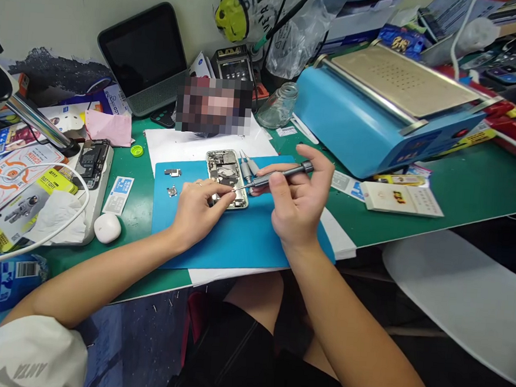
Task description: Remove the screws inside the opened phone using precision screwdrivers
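An opened phone [221,166] with its insides showing lies on a blue mat [237,239]. My right hand [299,205] is closed round a grey screwdriver [281,174], whose thin tip points left onto the phone's lower part. My left hand [199,207] rests on the mat at the phone's lower left edge, fingers curled and pinched at the screwdriver tip; what they pinch is too small to make out. Two small metal parts [172,181] lie on the mat left of the phone. Two more grey tools [247,167] lie beside the phone's right edge.
A blue heating machine [378,113] stands at the back right, a glass jar [282,105] beside it. A tablet [144,56] leans against the wall. Another opened phone [93,161], a white cable [38,237], white earbud case [107,228] and packaging crowd the left side.
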Tool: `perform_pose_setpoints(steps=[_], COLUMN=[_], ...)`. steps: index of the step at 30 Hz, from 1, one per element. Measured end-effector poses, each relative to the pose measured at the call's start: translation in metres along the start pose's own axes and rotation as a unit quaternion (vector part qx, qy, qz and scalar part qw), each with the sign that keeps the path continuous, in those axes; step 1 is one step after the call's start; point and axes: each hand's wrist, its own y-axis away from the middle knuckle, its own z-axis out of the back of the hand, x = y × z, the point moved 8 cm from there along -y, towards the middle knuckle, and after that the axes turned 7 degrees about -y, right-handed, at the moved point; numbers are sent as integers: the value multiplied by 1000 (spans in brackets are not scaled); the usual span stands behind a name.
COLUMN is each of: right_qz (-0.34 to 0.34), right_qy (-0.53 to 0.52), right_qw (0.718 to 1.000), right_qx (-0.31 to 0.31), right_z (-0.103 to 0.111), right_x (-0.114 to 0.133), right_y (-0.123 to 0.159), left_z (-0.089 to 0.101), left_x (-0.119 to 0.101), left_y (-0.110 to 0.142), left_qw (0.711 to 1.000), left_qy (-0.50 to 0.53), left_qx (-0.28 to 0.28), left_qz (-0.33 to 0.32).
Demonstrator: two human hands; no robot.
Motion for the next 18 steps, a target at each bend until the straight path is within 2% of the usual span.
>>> perform_pose_setpoints(steps=[12, 18], right_qz=[17, 18], right_qy=[-45, -47], right_qw=[999, 999], right_qx=[-3, -1], right_z=[1, 1], right_x=[1, 2], right_y=[0, 0], left_z=[1, 1], left_x=[1, -1], left_y=[0, 1], left_qw=[999, 1000], left_qy=[18, 21], left_qx=[3, -1], left_qz=[26, 12])
